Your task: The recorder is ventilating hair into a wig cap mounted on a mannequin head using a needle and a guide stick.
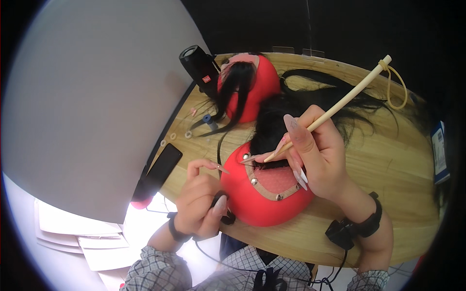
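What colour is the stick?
The stick is pale cream, clearest in the head view.

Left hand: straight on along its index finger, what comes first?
Probably the nearer red wig block: the left hand has its index fingertip over the block's left edge in view, though depth is unclear.

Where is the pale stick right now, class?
In the head view, the pale stick is on the right side, held in the right hand, slanting down toward the nearer red ball.
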The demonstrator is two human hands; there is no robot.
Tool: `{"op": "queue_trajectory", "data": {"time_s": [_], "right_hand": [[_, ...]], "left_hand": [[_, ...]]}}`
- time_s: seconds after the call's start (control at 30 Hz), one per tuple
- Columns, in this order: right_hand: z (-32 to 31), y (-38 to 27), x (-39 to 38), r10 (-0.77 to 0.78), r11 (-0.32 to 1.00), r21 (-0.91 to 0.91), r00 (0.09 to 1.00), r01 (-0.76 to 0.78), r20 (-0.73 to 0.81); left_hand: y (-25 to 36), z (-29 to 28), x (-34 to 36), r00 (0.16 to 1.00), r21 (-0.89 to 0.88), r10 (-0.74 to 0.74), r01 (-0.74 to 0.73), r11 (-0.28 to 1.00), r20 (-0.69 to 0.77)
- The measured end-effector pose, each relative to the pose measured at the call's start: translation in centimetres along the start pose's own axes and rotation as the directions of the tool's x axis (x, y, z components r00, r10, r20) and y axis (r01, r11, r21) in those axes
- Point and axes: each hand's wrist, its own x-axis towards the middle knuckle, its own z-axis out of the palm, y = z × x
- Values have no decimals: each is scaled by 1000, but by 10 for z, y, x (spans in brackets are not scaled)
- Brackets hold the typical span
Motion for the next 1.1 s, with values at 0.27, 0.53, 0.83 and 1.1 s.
{"op": "queue_trajectory", "data": {"time_s": [0.27, 0.53, 0.83, 1.1], "right_hand": [[1, -2, 4, 30, 996, 81, 999, -32, 29], [5, -2, 8, 36, 994, 103, 999, -31, -41], [3, -15, 21, 7, 993, 121, 994, 7, -112], [13, -25, 30, -39, 998, 48, 988, 47, -149]], "left_hand": [[-5, -8, -2, 997, -35, -69, 70, 997, 19], [-7, -7, 0, 992, -96, -118, 122, 988, 38], [-37, -33, -13, 874, -583, -485, 400, 707, 11], [-68, -68, 1, 697, -615, -692, 466, 637, -188]]}}
